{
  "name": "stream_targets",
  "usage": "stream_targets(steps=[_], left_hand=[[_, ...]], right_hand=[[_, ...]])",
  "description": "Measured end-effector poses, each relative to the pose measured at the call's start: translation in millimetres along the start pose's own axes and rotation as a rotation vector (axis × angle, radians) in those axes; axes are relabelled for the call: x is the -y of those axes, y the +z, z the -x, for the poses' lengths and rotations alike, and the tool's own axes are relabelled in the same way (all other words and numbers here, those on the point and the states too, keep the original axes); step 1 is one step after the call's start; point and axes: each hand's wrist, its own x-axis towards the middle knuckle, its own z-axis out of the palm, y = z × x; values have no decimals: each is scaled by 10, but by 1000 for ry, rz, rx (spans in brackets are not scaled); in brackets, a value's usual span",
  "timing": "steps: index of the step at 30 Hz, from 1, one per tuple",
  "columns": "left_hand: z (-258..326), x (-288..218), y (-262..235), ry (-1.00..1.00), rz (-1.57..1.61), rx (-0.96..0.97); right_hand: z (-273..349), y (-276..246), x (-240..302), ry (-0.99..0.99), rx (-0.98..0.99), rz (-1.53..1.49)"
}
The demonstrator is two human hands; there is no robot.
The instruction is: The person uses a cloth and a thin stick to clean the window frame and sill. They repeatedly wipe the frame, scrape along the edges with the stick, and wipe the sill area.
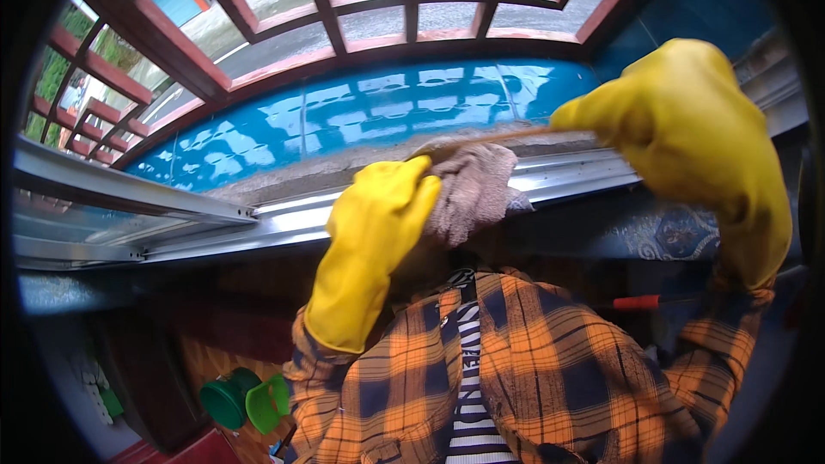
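My left hand (378,215), in a yellow rubber glove, is closed at the left side of a bunched brownish-pink cloth (477,185), thumb pressed to it. My right hand (675,112), gloved the same way, is raised to the right with its fingers wrapped round one end of a thin brown stick (524,133). The stick runs left over the top of the cloth to my left fingertips. Both lie above the metal window track (301,210). My right fingertips are turned away from view, and the cloth's underside is hidden.
Beyond the track, a glossy blue tiled ledge (344,116) meets a dark red window grille (339,4), with a road outside. A sliding window frame (129,193) stands at left. Below are a red-handled thing (636,302), a dark green bucket (225,402) and a light green plastic piece (268,404).
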Motion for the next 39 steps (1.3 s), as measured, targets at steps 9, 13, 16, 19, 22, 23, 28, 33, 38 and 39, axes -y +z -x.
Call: stream_targets(steps=[9,13,16,19,22,23,28,33,38,39], left_hand=[[-144,-152,-175,-8,-117,306],[-107,-80,-173,31,-45,204],[-137,-94,-101,18,-19,205],[-105,-61,-68,62,-2,104],[-121,-70,-77,48,-34,116],[-134,-104,-102,63,-20,124],[-111,-18,-80,125,-100,181],[-131,-114,-114,149,-102,178],[-112,-169,-119,152,-99,157],[-104,-180,-155,138,-128,166]], right_hand=[[639,-98,124,255,70,137],[591,42,229,637,-13,-333],[650,242,208,1008,38,-972],[714,1065,370,1030,-42,-1058],[627,1604,639,740,-297,-548],[580,1644,692,778,-252,-577],[505,1889,807,697,-370,-488],[616,1769,721,633,-385,-314],[1189,1371,18,640,-642,195],[1182,1254,-140,641,-703,317]])
